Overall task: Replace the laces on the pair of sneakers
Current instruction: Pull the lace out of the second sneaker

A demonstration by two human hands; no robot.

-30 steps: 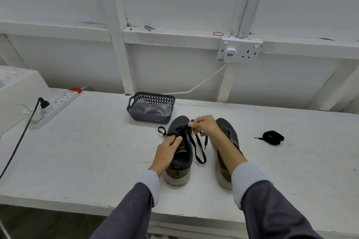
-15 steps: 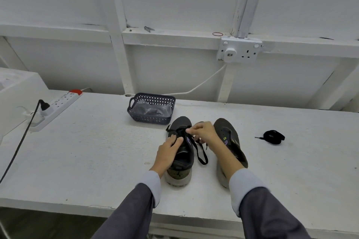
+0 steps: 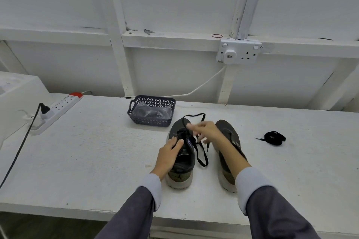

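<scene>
Centre frame, on the white painted workbench (image 3: 87,161), a dark grey mesh sneaker (image 3: 184,163) with a pale sole sits under the hands, and the second sneaker (image 3: 229,136) is just right of it. The left hand (image 3: 169,155) lies flat-fingered on the laced shoe, bracing it. The right hand (image 3: 208,132), blurred, looks to be pinching the thin black flat lace (image 3: 201,157), with one loop lifted toward the upper frame. It's soft, light, limp cord that will likely drag in the eyelets, so it's best taken near the stiff tip. A coiled black lace (image 3: 274,137) waits at right.

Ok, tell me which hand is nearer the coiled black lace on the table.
Right. The right hand is by the right sneaker, left of the coiled lace; the left hand rests on the left sneaker, farther off.
</scene>
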